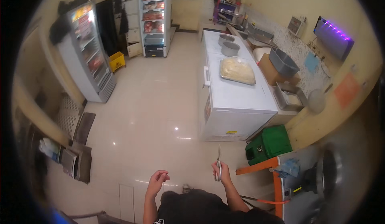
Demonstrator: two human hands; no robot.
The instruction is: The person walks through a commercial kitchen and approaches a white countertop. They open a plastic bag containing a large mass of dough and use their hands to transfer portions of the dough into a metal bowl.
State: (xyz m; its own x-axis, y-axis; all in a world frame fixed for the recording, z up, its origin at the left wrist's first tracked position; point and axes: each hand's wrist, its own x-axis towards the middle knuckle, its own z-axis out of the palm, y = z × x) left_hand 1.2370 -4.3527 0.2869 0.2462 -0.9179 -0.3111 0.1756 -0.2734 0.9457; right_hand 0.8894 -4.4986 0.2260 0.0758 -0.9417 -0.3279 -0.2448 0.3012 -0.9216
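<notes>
My right hand (221,171) is closed around the grey handles of a pair of scissors (219,163), whose narrow blades point forward, away from my body. Nothing shows in my left hand (158,180), held at waist height over the floor with its fingers loosely curled. Ahead and to the right, a metal tray of pale dough (237,70) under clear plastic rests on the white chest freezer (237,99). Two round metal pans (230,49) stand behind the tray.
A green bin (267,145) stands by the freezer's near corner. At right is an orange-edged metal stand (278,182) with a blue cloth (287,167). Glass-door refrigerators (154,22) and a yellow mop bucket (116,61) are farther off. A dark box (82,163) sits at left.
</notes>
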